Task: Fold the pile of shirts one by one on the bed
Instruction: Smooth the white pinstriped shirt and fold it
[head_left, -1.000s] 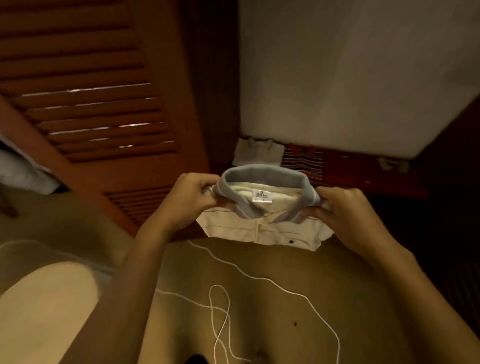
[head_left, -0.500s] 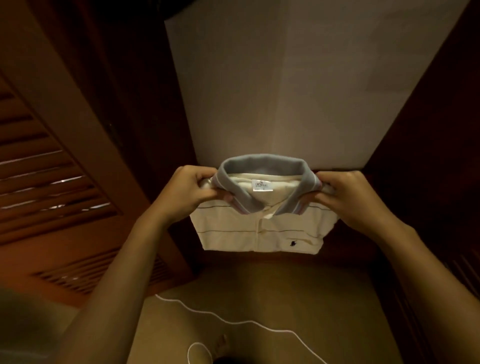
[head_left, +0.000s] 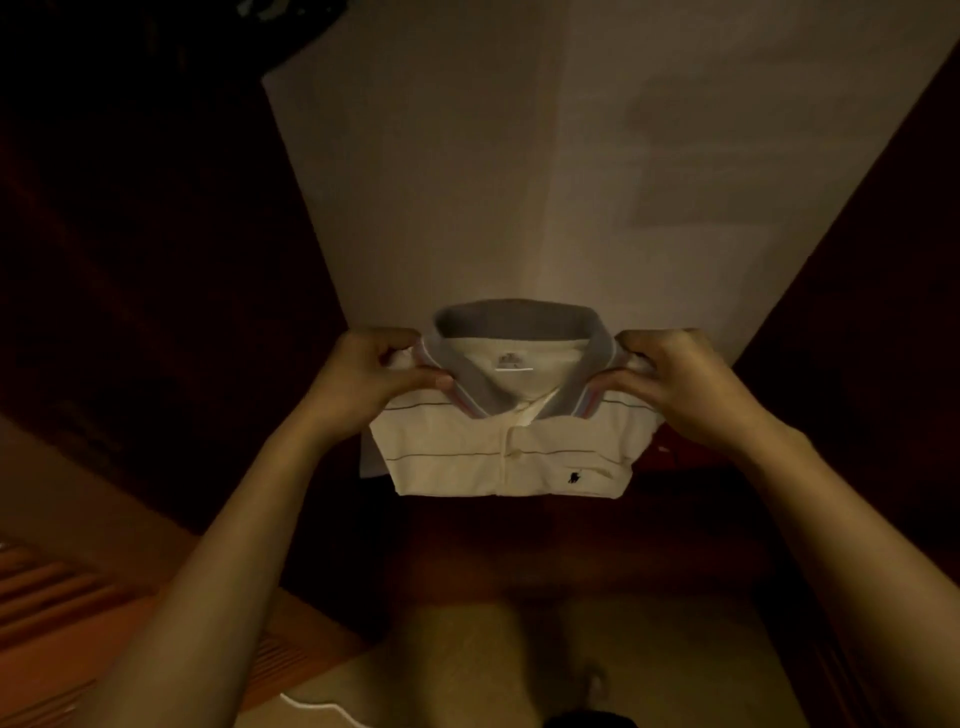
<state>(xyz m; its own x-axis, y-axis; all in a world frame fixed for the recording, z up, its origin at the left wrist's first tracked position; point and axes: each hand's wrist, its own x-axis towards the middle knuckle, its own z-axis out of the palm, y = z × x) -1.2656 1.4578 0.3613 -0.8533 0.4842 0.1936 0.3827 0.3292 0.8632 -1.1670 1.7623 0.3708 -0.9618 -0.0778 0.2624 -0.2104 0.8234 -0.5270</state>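
**Folded polo held up by both hands**

A folded cream polo shirt (head_left: 498, 457) is held up in mid-air, front to the camera and collar (head_left: 511, 322) uppermost. It is seen against a pale wall panel (head_left: 519, 182) and hangs well clear of the tan surface (head_left: 493, 665) below.

- **L side:** the shoulder is pinched by the left hand (head_left: 363, 379) just beside the grey collar. The thumb is laid across the front and the fingers are curled round the fabric.
- **R side:** the right hand (head_left: 691, 384) is set the same way – thumb on the front by the collar's striped edge, fingers curled over the top.
- **Shirt front:** thin dark stripes are seen across the chest, with a button placket (head_left: 514, 452) down the centre.
- **Small details:** a small dark logo (head_left: 573, 477) sits near the bottom R of the fold, and a white label (head_left: 511, 364) is visible inside the neck.
- **Bottom edge:** it hangs free and roughly level, and a strip of paler fabric shows behind it at the lower L corner.

Dark wood (head_left: 130, 312) is seen on either side of the panel. A louvred orange-brown door (head_left: 52, 597) is partly in view at lower L. A white cord (head_left: 322, 706) lies on the tan surface at the bottom edge – its ends are cut off by the frame.
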